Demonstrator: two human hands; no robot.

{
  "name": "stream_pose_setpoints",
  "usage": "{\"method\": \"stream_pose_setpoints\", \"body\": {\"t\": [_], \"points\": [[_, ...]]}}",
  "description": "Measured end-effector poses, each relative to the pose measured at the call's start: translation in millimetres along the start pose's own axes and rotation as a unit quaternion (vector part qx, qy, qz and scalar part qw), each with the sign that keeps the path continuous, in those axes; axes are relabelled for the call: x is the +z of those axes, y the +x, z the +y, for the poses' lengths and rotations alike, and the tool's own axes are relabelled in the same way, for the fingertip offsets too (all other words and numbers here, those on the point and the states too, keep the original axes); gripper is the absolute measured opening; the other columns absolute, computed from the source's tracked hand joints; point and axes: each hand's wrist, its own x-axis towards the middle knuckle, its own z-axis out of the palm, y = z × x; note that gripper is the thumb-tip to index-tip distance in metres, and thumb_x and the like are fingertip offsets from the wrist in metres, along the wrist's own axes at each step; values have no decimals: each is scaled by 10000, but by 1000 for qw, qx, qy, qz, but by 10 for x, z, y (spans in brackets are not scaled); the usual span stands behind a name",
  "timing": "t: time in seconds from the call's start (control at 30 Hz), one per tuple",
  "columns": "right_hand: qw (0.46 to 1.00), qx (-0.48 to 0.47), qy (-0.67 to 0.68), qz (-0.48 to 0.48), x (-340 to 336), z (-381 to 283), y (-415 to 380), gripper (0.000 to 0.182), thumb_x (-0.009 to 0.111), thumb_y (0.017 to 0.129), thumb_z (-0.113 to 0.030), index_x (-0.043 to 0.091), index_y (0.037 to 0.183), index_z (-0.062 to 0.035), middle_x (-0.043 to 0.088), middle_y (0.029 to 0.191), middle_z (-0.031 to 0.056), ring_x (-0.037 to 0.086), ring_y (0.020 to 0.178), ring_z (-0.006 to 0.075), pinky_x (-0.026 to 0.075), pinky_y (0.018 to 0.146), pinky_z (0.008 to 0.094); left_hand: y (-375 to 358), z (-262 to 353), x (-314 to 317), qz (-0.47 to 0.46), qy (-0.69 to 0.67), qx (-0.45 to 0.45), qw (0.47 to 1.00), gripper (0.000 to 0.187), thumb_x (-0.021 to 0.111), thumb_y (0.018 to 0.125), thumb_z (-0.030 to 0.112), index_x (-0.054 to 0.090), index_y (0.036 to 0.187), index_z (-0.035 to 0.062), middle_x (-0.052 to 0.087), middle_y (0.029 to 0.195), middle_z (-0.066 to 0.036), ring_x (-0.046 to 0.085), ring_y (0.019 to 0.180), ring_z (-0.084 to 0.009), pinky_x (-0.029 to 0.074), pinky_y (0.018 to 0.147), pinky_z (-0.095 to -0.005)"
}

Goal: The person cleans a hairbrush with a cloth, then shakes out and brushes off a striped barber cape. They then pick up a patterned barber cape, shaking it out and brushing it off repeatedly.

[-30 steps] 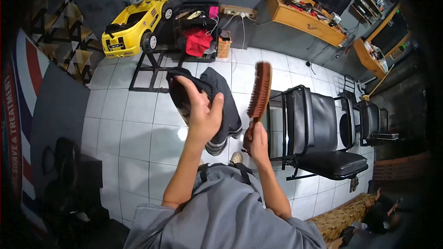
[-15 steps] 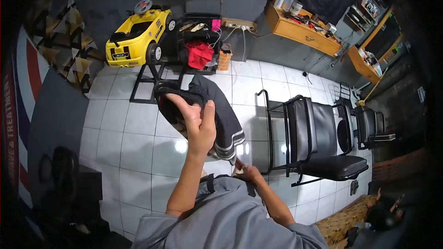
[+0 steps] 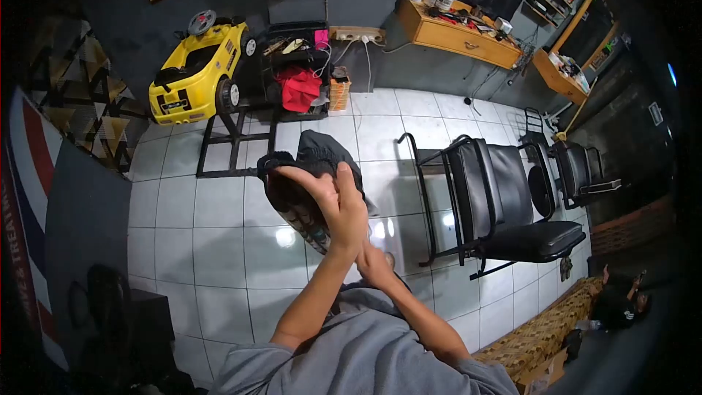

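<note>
Cloth [image 3: 322,175], dark with striped edges, hung bunched in front of you above the floor [image 3: 212,227]; you gripped its top in your left hand [image 3: 333,201], fingers closed round the fabric. Your right hand [image 3: 376,267] sat low against your left wrist; I could not tell whether it was open or closed, and no brush showed in it. Folding, if that was the work, looked barely begun. Beyond stood a chair [image 3: 497,205], a yellow toy car [image 3: 194,66], and a rack [image 3: 296,66] holding red fabric and cables.

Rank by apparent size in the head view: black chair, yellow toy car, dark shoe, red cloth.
1. black chair
2. yellow toy car
3. dark shoe, though held near the camera, so unsure against the car
4. red cloth
</note>
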Motion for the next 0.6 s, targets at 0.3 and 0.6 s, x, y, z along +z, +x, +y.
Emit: {"method": "stream_pose_setpoints", "body": {"t": [0.3, 0.6], "points": [[984, 105, -142, -15, -27, 1872, -352, 385, 397, 941, -290, 580, 856, 37, 587, 685, 218, 583, 592, 338, 457, 568, 428, 262, 216, -262, 19, -78, -38, 996, 819, 456, 859, -50, -114, 1437, 63, 426, 1167, -88, 382, 758, -51, 343, 691, -149], [958, 21, 278, 75, -954, -613, 214, 307, 334, 990, -325, 453, 875, -66, 423, 628, -41, 370, 495, 68, 306, 440, 240, 76, -25, -108, -82, -99, -162, 978, 711, 391, 796, -116, 151, 1443, 55, 472, 1238, -114, 516, 1049, -173, 428, 918, -301]]}}
